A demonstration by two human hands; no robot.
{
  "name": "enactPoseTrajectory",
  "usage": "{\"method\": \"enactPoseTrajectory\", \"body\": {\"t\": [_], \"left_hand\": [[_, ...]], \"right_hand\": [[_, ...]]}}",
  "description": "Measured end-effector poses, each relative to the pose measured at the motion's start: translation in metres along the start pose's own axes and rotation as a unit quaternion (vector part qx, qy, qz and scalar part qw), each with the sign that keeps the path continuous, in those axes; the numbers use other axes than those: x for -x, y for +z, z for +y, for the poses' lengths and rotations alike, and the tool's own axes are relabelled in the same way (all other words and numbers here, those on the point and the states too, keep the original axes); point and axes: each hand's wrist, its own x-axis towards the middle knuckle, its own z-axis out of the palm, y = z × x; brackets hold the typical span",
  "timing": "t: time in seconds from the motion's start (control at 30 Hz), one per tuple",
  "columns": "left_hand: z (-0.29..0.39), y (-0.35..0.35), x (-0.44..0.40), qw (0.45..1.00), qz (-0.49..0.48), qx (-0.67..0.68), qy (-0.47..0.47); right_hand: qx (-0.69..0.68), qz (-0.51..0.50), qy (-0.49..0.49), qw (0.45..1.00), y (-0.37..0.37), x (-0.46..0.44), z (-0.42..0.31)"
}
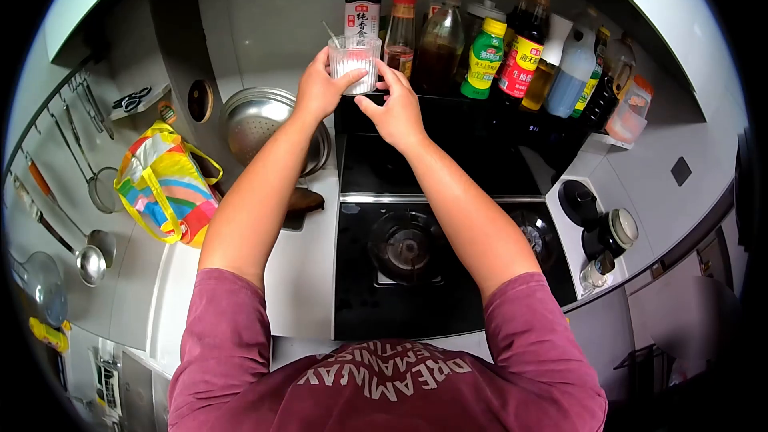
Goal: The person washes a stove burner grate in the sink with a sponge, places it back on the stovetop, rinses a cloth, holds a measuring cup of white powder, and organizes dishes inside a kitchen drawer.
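Note:
At the back of the stove, my left hand [322,88] is closed around a ribbed clear glass jar [353,72], its thumb across the front. White contents show in the jar, and a thin spoon handle [330,34] sticks up from its rim. Beside the jar's lower right side is my right hand [396,112], with thumb and fingers apart. Its fingertips are at the glass, but I cannot tell whether they press on it. Directly behind the jar stands a dark sauce bottle [363,0] with a white and red label.
Several condiment bottles, among them a green one [484,60] and a red-labelled one [524,56], line the back. Below is a black gas stove [360,272]. A steel colander [260,124] and a colourful bag [164,184] stand left; ladles [90,264] hang on the wall. Small jars [608,232] sit right.

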Motion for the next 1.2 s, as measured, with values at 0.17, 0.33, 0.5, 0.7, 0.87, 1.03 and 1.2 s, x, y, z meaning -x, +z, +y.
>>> {"method": "enactPoseTrajectory", "body": {"t": [0.17,0.33,0.5,0.7,0.87,1.03,1.2], "left_hand": [[-0.031,0.008,-0.018,0.995,0.024,-0.101,0.008],[0.000,0.022,0.040,0.953,0.201,-0.111,0.199],[0.011,0.112,0.176,0.979,0.043,0.019,0.200],[0.030,0.240,0.287,0.952,-0.274,0.079,0.107],[0.102,0.375,0.330,0.930,-0.334,0.106,0.114],[0.183,0.481,0.371,0.896,-0.400,0.173,0.080],[0.213,0.565,0.382,0.893,-0.414,0.175,0.015]], "right_hand": [[-0.011,0.036,-0.025,0.999,0.004,0.004,0.002],[-0.073,0.109,-0.030,0.991,-0.024,0.049,0.009],[-0.051,0.045,0.237,0.969,-0.094,0.171,0.054],[0.071,0.131,0.345,0.927,-0.206,0.312,0.086],[0.118,0.231,0.396,0.881,-0.360,0.412,0.085],[0.134,0.234,0.428,0.862,-0.496,0.506,0.092],[0.149,0.285,0.490,0.810,-0.596,0.546,0.084]]}}
